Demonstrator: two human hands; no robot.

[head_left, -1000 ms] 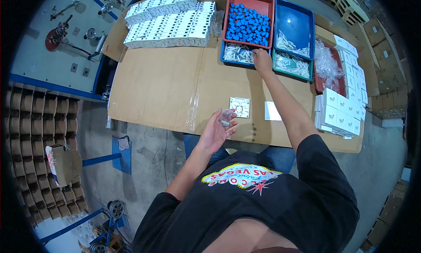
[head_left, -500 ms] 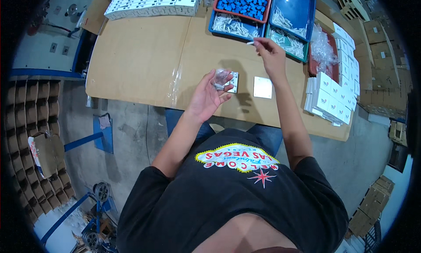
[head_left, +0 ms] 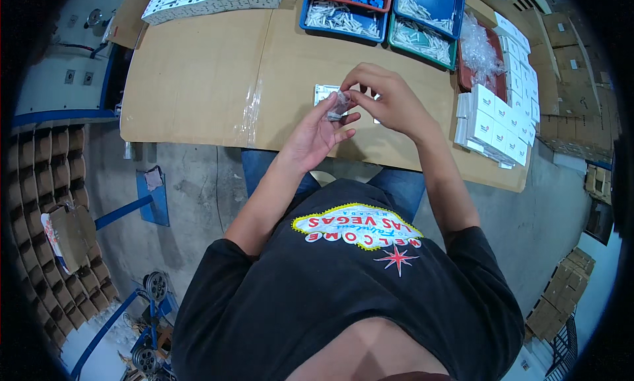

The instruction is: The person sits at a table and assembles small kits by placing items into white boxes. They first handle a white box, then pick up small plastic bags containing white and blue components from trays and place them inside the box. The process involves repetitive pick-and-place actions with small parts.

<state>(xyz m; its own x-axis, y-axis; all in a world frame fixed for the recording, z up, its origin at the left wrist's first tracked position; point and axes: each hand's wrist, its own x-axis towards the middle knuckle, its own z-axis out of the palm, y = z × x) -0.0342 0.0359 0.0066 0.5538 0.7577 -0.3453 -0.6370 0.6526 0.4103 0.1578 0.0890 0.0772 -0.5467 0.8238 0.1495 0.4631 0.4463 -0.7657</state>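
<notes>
My left hand [head_left: 312,135] holds a small clear plastic bag [head_left: 339,107] between thumb and fingers, palm turned up over the table's near edge. At the bag's upper end, my right hand [head_left: 386,98] has its thumb and index finger brought together. What those fingertips pinch is hidden. Just behind the bag lies a white plate with small dark marks [head_left: 323,92], partly covered by my hands. A second white square piece [head_left: 376,121] is almost wholly hidden under my right hand.
Beyond my hands stand a blue tray [head_left: 303,21] and a green tray [head_left: 422,54] of white plug-like sticks, a red tray [head_left: 343,3] of blue pieces and another blue tray [head_left: 456,11]. White boxes [head_left: 492,120] and a red tray with clear bags [head_left: 479,57] are at right; white cartons [head_left: 211,4] far left.
My right hand has come down from near the trays, where it held a small white stick, to the bag in my left hand. The view has shifted slightly.
</notes>
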